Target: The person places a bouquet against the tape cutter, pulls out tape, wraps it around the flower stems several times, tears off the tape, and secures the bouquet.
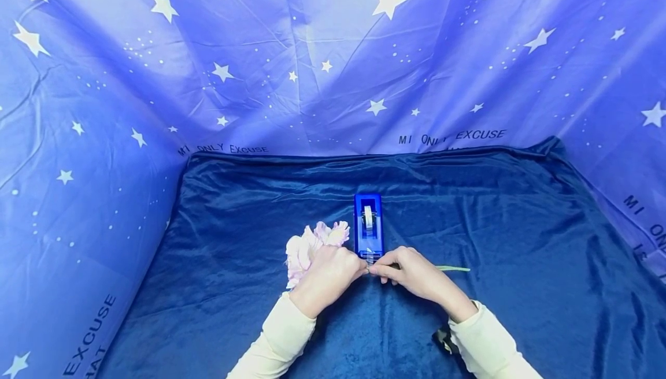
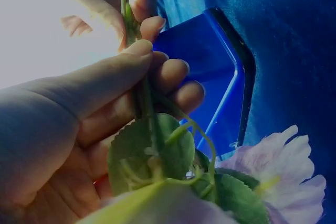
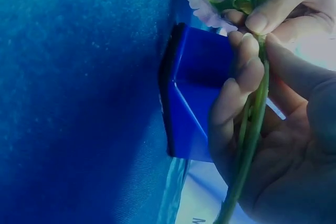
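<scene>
pink, ruffled flowers (image 1: pixel 303 255) and green leaves (image 2: pixel 178 153) crown slender green stems (image 3: pixel 254 129)

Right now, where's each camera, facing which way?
Head: on the head, facing forward and down; left hand, right hand and pale sleeves show.
Left wrist: worn there, facing the left hand near the flowers; right fingers show.
Right wrist: worn there, facing the right hand along the stem; left thumb shows.
Both wrist views share the blue tape dispenser.

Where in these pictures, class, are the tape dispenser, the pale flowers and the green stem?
Tape dispenser (image 3: pixel 194 86), right wrist view: its flat blue side.
Pale flowers (image 1: pixel 303 253), head view: the petals.
Green stem (image 3: pixel 255 132), right wrist view: its middle length.
</scene>
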A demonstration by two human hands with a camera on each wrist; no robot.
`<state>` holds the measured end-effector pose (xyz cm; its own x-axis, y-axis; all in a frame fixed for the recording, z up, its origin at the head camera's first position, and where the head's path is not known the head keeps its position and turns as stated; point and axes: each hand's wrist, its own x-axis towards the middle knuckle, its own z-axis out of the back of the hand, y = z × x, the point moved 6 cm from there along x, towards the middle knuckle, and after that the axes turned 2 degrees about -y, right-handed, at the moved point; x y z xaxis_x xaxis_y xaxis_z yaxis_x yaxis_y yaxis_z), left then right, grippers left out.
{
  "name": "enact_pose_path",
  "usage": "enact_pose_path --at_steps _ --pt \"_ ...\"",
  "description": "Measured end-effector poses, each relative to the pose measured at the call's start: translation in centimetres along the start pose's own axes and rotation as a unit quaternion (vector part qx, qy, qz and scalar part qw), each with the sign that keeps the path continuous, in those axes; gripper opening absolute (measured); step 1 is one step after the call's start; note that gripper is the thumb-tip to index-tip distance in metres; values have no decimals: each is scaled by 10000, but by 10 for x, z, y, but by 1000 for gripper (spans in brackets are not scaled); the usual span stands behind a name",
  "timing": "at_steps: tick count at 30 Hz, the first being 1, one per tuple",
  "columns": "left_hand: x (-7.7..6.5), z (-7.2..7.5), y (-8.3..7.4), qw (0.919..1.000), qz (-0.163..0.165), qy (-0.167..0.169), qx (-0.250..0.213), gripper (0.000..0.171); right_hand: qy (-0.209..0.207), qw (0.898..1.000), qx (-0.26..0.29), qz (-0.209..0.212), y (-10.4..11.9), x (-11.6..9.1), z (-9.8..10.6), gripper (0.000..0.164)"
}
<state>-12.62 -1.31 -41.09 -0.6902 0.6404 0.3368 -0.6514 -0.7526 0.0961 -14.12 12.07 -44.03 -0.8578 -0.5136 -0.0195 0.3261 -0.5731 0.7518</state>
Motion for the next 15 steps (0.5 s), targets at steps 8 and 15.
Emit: enact_pose_path --at_steps 8,15 --pt "-1 2 -4 9997 -132 -87 180 22 -209 9996 -211 -40 0 1 4 21" --pt "-2 3 -7 9985 -229 -184 464 21 -327 9990 -309 36 -1 2 2 16"
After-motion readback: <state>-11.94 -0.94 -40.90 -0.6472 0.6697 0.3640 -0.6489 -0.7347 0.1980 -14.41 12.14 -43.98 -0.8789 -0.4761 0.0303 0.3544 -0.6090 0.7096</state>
